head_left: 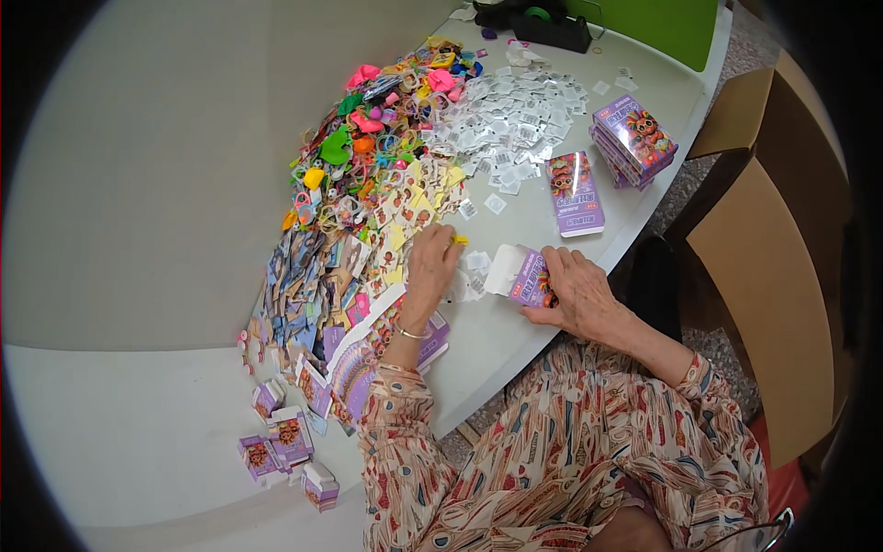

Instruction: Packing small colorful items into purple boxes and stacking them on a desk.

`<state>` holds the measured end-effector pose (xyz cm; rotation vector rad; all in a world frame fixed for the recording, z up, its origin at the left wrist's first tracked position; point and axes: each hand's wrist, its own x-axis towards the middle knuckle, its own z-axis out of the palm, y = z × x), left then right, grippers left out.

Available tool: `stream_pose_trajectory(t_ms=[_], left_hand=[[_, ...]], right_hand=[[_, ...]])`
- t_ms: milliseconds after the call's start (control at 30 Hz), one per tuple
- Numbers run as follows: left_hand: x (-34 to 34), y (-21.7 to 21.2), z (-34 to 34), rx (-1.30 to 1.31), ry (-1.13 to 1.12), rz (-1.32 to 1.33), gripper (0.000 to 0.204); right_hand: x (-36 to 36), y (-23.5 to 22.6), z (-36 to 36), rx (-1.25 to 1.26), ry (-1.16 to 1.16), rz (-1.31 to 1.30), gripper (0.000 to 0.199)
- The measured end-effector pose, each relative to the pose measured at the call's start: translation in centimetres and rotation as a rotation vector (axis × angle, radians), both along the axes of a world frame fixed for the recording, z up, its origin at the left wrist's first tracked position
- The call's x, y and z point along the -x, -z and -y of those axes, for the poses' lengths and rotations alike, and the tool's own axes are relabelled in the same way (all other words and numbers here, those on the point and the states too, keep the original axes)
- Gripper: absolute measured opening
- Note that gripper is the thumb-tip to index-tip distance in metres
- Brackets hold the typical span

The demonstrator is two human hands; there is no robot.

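Observation:
My right hand (579, 293) is wrapped round a small purple cardboard box (528, 289) near the table's front edge. The box's white end flap (504, 270) stands open toward my left hand. My left hand (432, 265) is closed with its fingers pinched, and a small yellow piece (459, 239) shows at the fingertips; its kind is too small to tell. Beneath and beside that hand lie cream and yellow picture cards (405, 213). Several small white printed packets (476, 269) lie between my two hands.
A heap of white packets (515, 115) and colourful small toys (354, 147) covers the back. Purple boxes are stacked (635, 138) at right, beside a single box (576, 195). Flat purple cartons (354, 375) lie at left. An open brown carton (773, 276) stands right of the table.

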<state>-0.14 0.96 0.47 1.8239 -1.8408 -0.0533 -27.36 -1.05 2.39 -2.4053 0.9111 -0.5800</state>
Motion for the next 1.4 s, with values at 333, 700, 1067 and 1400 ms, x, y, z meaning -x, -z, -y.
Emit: stream_pose_trajectory(t_ms=[333,700,1067,1400], left_hand=[[-1.4,1.5,0.5,0.053,0.012,0.037,0.011],[1.0,-0.6,3.3,-0.128,-0.020,-0.160,0.015],[-1.1,-1.0,7.0,-0.386,0.017,0.008,0.026],[6.1,-5.3,-0.5,-0.071,0.239,-0.142,0.009]], right_hand=[[-0.7,-0.3,0.4,-0.012,0.031,-0.067,0.065],[-0.4,0.0,0.5,-0.038,0.047,-0.089,0.065],[-0.6,0.2,0.5,-0.006,0.054,-0.045,0.065],[-0.8,0.0,0.9,-0.137,0.026,-0.070,0.064]])
